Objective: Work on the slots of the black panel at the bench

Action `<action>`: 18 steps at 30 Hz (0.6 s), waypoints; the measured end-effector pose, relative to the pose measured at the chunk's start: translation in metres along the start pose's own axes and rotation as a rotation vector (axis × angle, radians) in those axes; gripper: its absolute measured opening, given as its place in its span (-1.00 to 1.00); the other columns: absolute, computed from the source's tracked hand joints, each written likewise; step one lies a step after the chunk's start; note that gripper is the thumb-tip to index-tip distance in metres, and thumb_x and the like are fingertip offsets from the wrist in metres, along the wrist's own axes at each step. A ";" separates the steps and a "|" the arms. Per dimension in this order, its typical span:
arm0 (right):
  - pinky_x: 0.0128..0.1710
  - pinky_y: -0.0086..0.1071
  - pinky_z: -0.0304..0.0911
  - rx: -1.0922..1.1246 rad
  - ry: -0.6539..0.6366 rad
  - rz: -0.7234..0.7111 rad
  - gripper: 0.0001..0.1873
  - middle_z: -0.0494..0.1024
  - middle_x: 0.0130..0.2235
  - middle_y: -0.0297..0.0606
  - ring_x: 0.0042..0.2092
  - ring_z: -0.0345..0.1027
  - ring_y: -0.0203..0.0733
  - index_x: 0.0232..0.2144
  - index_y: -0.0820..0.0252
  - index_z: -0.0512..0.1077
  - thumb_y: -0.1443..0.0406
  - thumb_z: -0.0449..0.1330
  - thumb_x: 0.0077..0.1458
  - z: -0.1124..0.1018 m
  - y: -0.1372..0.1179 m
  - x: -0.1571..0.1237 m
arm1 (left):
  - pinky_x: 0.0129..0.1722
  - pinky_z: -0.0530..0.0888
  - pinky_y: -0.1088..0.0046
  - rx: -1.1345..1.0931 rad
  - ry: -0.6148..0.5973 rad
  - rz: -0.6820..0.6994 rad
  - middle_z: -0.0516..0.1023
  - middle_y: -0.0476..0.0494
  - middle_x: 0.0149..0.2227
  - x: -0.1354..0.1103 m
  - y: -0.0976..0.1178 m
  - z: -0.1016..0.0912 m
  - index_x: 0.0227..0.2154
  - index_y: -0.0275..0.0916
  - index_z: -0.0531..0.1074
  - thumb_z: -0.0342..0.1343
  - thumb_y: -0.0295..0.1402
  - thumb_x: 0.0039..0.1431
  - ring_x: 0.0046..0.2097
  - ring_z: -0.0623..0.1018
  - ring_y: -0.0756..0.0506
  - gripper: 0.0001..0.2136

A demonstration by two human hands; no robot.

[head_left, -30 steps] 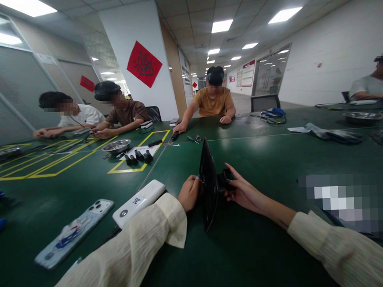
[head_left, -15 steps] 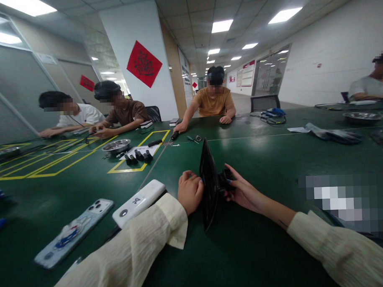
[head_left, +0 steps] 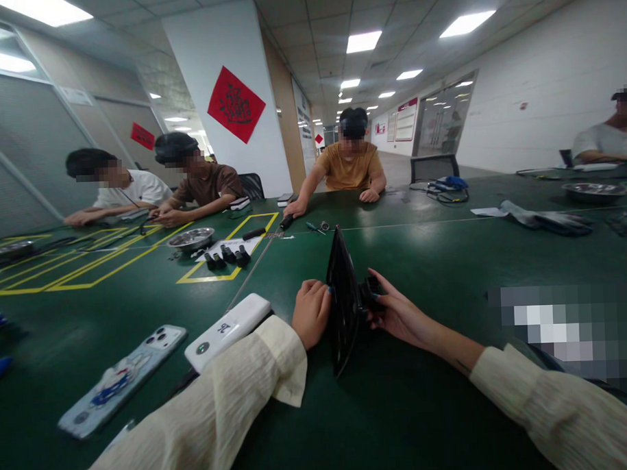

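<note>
Black panel [head_left: 343, 309]: upright, nearly edge-on to the view, between the two grips; cannot tell whether its lower edge touches the surface [head_left: 427, 416].
Right grip [head_left: 398, 315]: grasping the black block [head_left: 370, 295] at the panel's right side, thumb and fingers around it.
Left grip [head_left: 312, 316]: fingers curled, thumb against the panel's left face; pinching or only pressing, cannot tell.
Tipping: weight seems borne mostly through the block; should the right grip slacken, or the left push too hard, the panel could swing or topple.
Joint: uneven force from the two sides might twist or strain the place where block meets panel; how firmly they are joined is hidden.
Panel face: looks glossy; hard thumb pressure could smudge or mark it.
White pack [head_left: 229, 330]: just left of the left grip, sleeve [head_left: 277, 363] overlapping it in view; an arm drawn back might nudge it.
Phone [head_left: 123, 382]: farther left of the left grip; a panel falling leftward could strike the pack first.
</note>
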State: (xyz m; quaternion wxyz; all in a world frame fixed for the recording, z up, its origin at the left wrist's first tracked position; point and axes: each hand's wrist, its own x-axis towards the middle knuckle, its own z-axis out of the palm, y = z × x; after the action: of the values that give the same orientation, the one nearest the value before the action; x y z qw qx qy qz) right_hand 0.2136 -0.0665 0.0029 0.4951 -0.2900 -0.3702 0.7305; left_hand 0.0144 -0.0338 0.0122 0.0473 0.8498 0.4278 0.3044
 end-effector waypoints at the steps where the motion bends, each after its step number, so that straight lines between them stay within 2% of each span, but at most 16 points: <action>1: -0.45 -0.40 0.18 0.001 -0.008 -0.001 -0.18 0.39 -0.42 -0.34 -0.45 0.31 -0.30 0.19 -0.14 -0.20 0.36 0.11 -0.04 0.000 0.000 0.000 | -0.09 0.26 0.26 0.003 -0.010 0.000 0.35 -0.12 -0.39 0.000 0.000 0.000 -0.50 -0.23 0.26 -0.36 -0.31 0.24 -0.21 0.27 -0.10 -0.66; 7: -0.48 -0.41 0.17 -0.006 0.008 0.003 -0.17 0.38 -0.40 -0.34 -0.45 0.29 -0.30 0.18 -0.12 -0.19 0.33 0.13 -0.07 0.004 -0.002 -0.002 | -0.12 0.27 0.26 0.034 -0.021 0.008 0.33 -0.14 -0.38 0.002 0.000 0.000 -0.51 -0.24 0.25 -0.35 -0.30 0.22 -0.23 0.28 -0.11 -0.68; 14: -0.49 -0.41 0.18 0.001 0.008 0.003 -0.18 0.37 -0.39 -0.34 -0.47 0.29 -0.31 0.17 -0.09 -0.16 0.35 0.12 -0.09 0.002 -0.001 0.000 | -0.14 0.29 0.27 -0.016 -0.038 0.056 0.35 -0.19 -0.32 -0.002 -0.001 0.001 -0.39 -0.27 0.29 -0.36 -0.32 0.21 -0.23 0.29 -0.11 -0.69; 18: -0.49 -0.41 0.20 -0.058 0.002 -0.062 -0.18 0.38 -0.35 -0.32 -0.46 0.30 -0.32 0.17 -0.07 -0.19 0.29 0.16 -0.05 -0.002 0.003 -0.001 | -0.11 0.28 0.26 -0.058 -0.038 0.055 0.36 -0.20 -0.30 -0.003 -0.002 0.002 -0.36 -0.28 0.30 -0.39 -0.31 0.22 -0.21 0.31 -0.11 -0.66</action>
State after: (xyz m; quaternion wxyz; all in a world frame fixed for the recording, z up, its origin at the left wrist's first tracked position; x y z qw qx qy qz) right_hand 0.2140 -0.0676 -0.0007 0.5092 -0.2933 -0.3994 0.7037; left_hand 0.0125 -0.0338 0.0087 0.0716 0.8652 0.3942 0.3016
